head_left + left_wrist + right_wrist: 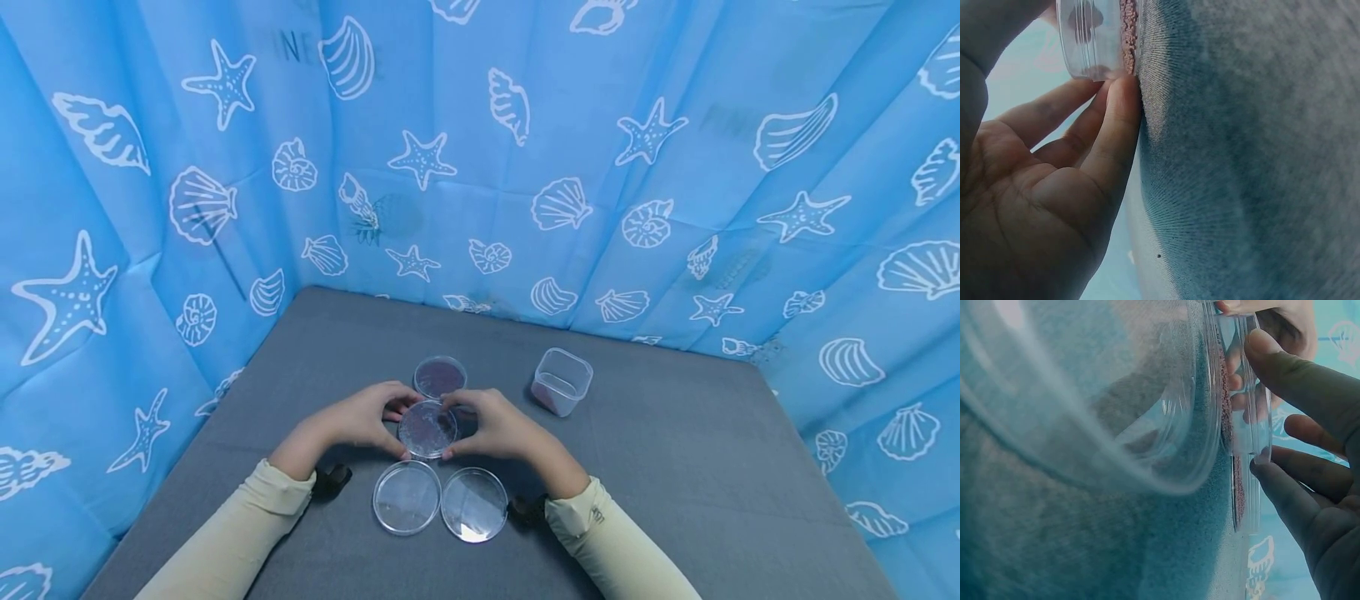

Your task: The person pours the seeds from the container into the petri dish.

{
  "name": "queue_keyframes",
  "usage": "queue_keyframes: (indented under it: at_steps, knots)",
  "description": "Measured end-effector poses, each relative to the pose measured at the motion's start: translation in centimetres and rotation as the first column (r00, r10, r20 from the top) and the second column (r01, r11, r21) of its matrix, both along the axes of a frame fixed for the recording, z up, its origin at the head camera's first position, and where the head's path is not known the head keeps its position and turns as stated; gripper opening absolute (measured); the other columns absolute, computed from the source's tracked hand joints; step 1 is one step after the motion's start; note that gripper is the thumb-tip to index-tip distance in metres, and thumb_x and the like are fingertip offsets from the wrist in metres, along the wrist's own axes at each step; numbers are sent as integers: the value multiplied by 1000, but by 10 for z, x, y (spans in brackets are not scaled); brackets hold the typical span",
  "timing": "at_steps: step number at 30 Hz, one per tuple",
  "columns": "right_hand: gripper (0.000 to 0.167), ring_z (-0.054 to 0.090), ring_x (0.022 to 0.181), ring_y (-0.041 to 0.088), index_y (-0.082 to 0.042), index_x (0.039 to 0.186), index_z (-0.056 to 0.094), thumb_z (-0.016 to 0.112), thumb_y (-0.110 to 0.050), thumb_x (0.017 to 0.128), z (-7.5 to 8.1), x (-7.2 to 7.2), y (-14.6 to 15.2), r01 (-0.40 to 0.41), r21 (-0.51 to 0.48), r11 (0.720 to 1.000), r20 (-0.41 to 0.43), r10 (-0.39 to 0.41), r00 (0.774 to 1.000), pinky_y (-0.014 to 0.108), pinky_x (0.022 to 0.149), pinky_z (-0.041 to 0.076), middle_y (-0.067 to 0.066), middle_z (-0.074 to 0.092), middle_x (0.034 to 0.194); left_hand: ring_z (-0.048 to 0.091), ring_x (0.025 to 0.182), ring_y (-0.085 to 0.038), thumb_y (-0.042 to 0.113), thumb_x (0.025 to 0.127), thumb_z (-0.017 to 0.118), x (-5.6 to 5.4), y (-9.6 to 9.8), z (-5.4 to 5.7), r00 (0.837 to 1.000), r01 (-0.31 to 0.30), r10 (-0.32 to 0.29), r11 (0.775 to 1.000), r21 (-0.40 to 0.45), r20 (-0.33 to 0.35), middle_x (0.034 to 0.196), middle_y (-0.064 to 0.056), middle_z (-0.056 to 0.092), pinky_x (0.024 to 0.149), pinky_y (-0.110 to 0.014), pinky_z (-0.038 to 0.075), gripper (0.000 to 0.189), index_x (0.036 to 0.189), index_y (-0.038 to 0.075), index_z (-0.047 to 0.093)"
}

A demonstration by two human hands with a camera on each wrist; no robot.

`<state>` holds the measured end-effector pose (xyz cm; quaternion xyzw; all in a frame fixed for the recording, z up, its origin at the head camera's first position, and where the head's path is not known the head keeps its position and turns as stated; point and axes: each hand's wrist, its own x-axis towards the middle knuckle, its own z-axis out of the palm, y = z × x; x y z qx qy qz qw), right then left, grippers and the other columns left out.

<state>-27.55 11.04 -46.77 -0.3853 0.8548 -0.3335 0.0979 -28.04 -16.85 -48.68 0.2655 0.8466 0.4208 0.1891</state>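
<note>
A clear petri dish [427,431] with a layer of reddish-purple granules stands between both hands on the grey cloth. My left hand [366,419] pinches it from the left; in the left wrist view, the fingertips [1124,87] are at the lower rim, beside the granules. From the right, my right hand [497,427] grips the clear lid [1263,400] over the dish, its thumb and fingers spread across the rim. Directly behind stands a second petri dish [440,377] with granules. Two clear, round dish parts [407,497] lie side by side in front.
A square clear plastic tub [561,382] with some reddish granules stands to the right, behind the right hand. Grey cloth [675,467] covers the table. Blue shell-patterned curtains [480,167] hang around the back and sides.
</note>
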Motion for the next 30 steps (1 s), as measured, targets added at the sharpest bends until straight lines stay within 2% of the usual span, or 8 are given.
queue_keyframes:
  at_steps: [8, 19, 25, 30]
  knots:
    - [57, 69, 125, 26, -1, 129, 68, 94, -19, 81, 0, -1, 0, -7, -2, 1000, 13, 7, 1000, 37, 109, 59, 13, 73, 129, 60, 125, -27, 14, 73, 98, 0, -1, -1, 1000, 24, -24, 999, 21, -12, 140, -12, 58, 110, -37, 57, 85, 147, 4, 57]
    - [49, 66, 130, 27, -2, 128, 70, 90, -17, 86, 0, 0, 2, -38, 17, 999, 2, 38, 999, 39, 109, 59, 14, 69, 138, 60, 128, -29, 9, 72, 97, 2, -1, 3, 1000, 29, -29, 999, 23, 2, 142, -14, 58, 113, -44, 56, 89, 150, 4, 55]
    - [40, 65, 129, 32, 1, 123, 70, 86, -14, 90, 8, 8, 14, 15, -26, 1000, -7, -15, 1000, 38, 105, 61, 21, 65, 140, 60, 128, -30, 8, 72, 97, 2, 2, 2, 1000, 30, -30, 999, 23, 6, 141, -14, 58, 113, -42, 56, 90, 150, 3, 55]
    - [37, 65, 131, 34, 1, 124, 70, 83, -17, 94, 15, 12, 38, 84, -64, 994, -9, -85, 996, 40, 104, 61, 24, 63, 144, 60, 127, -29, 8, 71, 98, 3, 1, 1, 1000, 17, -17, 1000, 22, 3, 141, -14, 58, 111, -41, 57, 90, 151, 2, 55]
